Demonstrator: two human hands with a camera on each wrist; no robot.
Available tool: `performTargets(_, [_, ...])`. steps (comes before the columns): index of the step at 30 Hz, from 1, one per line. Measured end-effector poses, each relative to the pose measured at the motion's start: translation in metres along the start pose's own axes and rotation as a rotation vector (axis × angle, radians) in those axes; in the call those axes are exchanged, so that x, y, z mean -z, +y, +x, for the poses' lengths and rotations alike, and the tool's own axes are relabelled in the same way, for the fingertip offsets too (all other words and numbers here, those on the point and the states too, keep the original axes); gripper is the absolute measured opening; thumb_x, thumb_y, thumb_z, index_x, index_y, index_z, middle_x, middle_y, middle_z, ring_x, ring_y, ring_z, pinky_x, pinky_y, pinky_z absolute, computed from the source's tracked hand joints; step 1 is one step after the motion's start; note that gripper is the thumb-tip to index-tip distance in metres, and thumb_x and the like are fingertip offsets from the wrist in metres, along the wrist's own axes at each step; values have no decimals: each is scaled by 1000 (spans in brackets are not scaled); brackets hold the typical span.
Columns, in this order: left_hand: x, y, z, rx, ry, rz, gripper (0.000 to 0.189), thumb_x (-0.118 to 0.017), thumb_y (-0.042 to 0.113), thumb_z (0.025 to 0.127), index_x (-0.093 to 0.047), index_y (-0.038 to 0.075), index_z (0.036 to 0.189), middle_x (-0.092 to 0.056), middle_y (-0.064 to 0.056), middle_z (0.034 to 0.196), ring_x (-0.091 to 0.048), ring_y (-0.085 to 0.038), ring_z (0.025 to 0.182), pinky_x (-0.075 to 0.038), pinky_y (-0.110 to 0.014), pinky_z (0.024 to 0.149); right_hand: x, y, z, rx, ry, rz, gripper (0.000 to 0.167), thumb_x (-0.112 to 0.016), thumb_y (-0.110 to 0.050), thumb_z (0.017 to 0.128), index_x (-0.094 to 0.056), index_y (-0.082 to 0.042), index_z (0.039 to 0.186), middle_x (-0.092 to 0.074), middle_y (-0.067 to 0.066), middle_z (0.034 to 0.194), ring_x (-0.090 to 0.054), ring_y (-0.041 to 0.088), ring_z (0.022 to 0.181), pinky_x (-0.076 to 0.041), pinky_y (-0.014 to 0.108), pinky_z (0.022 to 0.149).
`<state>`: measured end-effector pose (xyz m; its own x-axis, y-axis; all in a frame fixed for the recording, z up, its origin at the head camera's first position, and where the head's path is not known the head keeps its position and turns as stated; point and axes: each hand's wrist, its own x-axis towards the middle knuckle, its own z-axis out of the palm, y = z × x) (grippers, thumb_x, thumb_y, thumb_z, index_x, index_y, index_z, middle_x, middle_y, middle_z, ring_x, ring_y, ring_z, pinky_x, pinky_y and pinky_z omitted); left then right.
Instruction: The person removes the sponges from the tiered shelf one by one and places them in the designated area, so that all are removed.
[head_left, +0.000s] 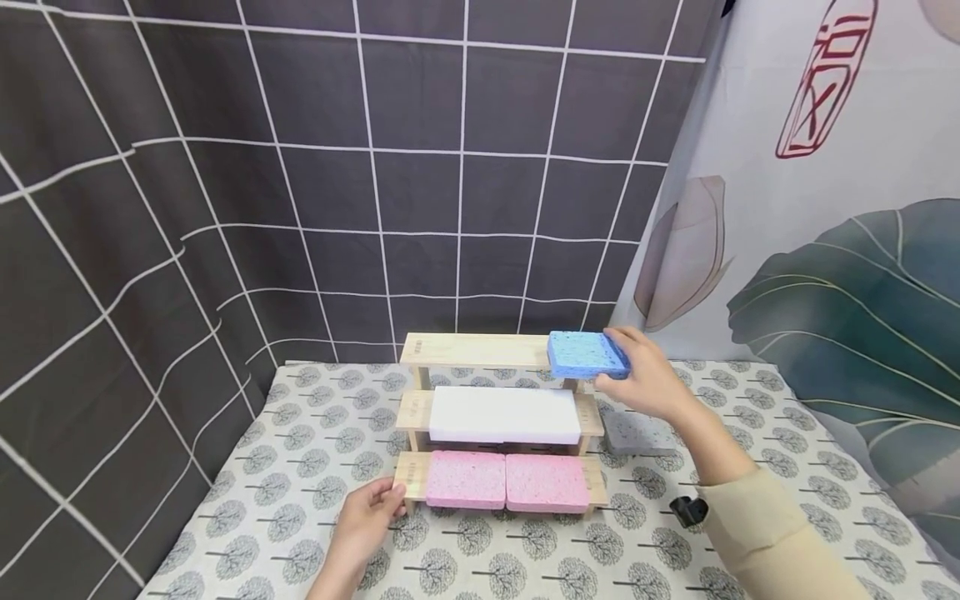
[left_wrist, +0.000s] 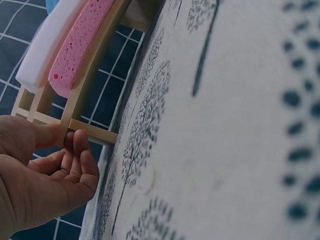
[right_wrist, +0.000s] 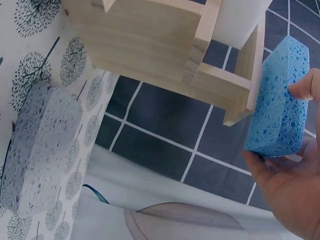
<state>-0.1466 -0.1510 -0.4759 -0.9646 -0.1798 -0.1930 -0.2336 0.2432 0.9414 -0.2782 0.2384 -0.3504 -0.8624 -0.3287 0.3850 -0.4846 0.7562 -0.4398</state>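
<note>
A blue sponge (head_left: pixel 585 353) is at the right end of the top tier of a wooden three-tier rack (head_left: pixel 480 350). My right hand (head_left: pixel 647 375) grips it by its right side; in the right wrist view the thumb and fingers clasp the blue sponge (right_wrist: pixel 280 100) beside the rack's top board. My left hand (head_left: pixel 367 521) pinches the left end of the bottom tier, thumb on top, as the left wrist view shows. Two pink sponges (head_left: pixel 467 481) lie side by side on the bottom tier. White blocks (head_left: pixel 504 414) cover most of the middle tier.
A grey sponge (head_left: pixel 639 433) lies on the tree-patterned tablecloth (head_left: pixel 300 492) to the right of the rack. Behind the rack hangs a dark grid-patterned curtain (head_left: pixel 420 200); a leaf-printed cloth (head_left: pixel 847 292) hangs at the right. A small black object (head_left: pixel 688 511) is by the right sleeve.
</note>
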Motion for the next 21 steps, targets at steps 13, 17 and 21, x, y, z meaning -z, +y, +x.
performTargets(13, [0,0,1,-1,-7,12,42,-57,17,103,-56,-16,129,-68,-8,96,-64,-16,85,-57,-26,76,9,10,-7,-34,2,-7,78,-70,-16,78,-42,13,145,-43,30,146,-46,52,125,-43,67,100])
performTargets(17, [-1,-1,0,-6,-7,7,41,-57,15,103,-55,-16,130,-68,-8,96,-64,-16,85,-57,-27,75,12,13,-11,-30,17,-15,79,-71,-17,77,-43,13,145,-44,30,145,-48,51,123,-43,67,100])
performTargets(21, [-1,-1,0,-14,-10,-4,41,-57,14,103,-55,-17,129,-68,-9,96,-64,-17,86,-57,-27,74,15,16,-14,-34,26,-16,79,-71,-16,77,-42,14,144,-43,31,145,-47,53,124,-42,68,101])
